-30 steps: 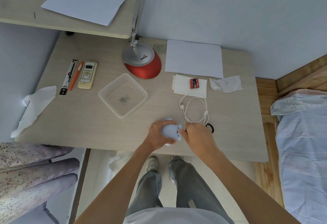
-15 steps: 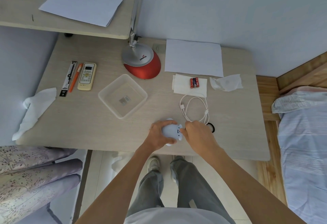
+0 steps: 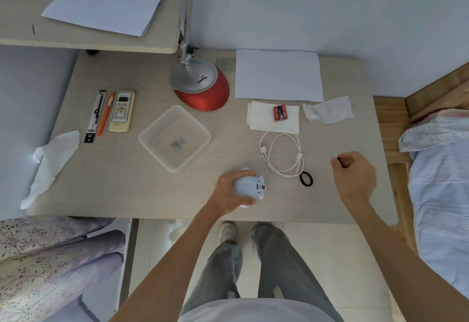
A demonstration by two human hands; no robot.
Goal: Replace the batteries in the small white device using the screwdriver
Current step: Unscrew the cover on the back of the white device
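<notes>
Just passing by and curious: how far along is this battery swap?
Done: cannot tell if the cover is off. In hand: the left hand grips the white device, the right hand holds the screwdriver aside. Left: the batteries on the tissue likely go in.

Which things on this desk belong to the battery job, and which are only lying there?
For the job: white device, held by left hand; screwdriver, in right hand; three batteries on tissue.
Lying about: remote, orange pen, lamp, white cable, black ring.
</notes>
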